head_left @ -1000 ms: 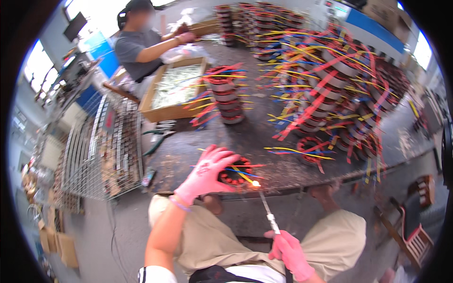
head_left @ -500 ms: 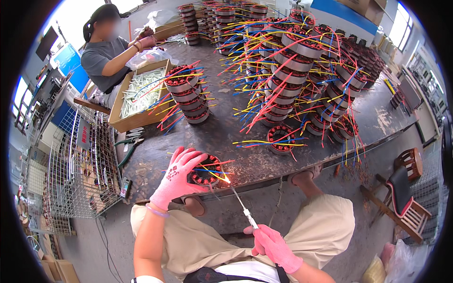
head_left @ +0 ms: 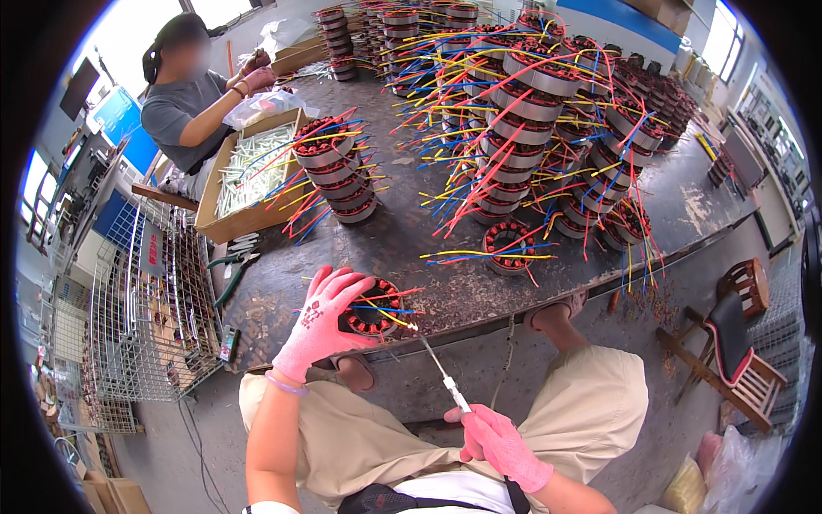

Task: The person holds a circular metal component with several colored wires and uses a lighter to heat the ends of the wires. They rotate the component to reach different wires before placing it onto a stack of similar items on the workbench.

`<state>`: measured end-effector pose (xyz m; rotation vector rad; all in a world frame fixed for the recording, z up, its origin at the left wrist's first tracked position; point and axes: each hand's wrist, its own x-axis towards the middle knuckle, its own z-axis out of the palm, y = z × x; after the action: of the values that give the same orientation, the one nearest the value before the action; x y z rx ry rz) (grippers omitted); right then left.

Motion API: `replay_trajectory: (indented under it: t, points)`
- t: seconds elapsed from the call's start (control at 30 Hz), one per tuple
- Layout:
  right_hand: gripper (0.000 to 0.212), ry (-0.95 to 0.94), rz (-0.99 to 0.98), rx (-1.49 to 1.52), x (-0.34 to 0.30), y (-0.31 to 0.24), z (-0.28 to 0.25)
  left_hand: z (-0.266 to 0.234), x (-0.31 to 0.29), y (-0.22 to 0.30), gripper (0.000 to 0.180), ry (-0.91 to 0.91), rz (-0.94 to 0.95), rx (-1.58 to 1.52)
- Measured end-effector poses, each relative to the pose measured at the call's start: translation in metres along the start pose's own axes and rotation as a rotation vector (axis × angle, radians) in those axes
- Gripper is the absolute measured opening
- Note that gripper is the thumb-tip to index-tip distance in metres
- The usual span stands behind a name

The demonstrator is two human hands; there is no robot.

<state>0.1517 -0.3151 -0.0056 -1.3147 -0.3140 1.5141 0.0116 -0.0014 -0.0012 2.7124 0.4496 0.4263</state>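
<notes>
My left hand, in a pink glove, grips the left side of a motor stator at the table's near edge. Red coils line this ring, and red, blue and yellow leads stick out to its right. In my right hand, also gloved in pink, is a slim torch with a white body and a long thin metal tube. The tube points up and left at the end of a yellow lead, where a small bright glow shows. My right fingers are closed round the torch's lower end.
Another stator lies farther right, before tall stacks of wired stators. A shorter stack stands beside a carton of white tubes. Pliers lie at the left edge, near wire baskets. A co-worker sits at the far left.
The glow at the yellow lead's end has shrunk from a larger orange flare to a small bright point. Both hands keep nearly the same places and grips.
</notes>
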Motion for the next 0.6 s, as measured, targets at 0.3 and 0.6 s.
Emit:
replay_trajectory:
  t: [0.3, 0.6]
  points:
    - [0.035, -0.004, -0.005, -0.015, -0.0008, -0.0026, -0.0003, 0.0017, -0.0005, -0.0020, 0.096, 0.003, -0.002, 0.011]
    - [0.034, 0.006, 0.004, -0.005, -0.0016, -0.0049, 0.0014, 0.0011, -0.0013, -0.0024, 0.095, 0.008, 0.005, 0.006]
